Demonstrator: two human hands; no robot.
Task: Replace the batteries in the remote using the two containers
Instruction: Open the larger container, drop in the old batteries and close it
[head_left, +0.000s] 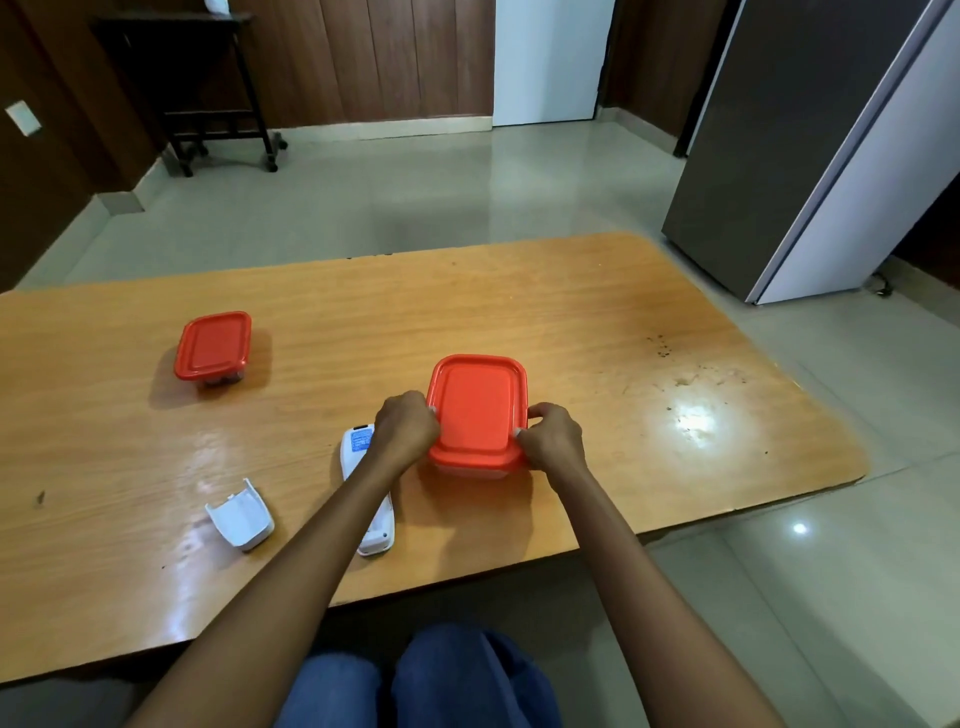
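A clear container with a red lid (477, 410) stands on the wooden table (597, 322) in front of me. My left hand (406, 428) grips its left edge and my right hand (549, 436) grips its right front corner, fingers curled on the lid rim. A white remote (363, 499) lies face down just left of it, partly hidden under my left forearm. The remote's white battery cover (240, 521) lies loose further left. A second, smaller red-lidded container (213, 345) stands closed at the far left, with dark items inside.
The table's front edge runs close to my knees. A grey refrigerator (810, 145) stands to the right beyond the table. A dark wheeled stand (208, 88) is at the far wall.
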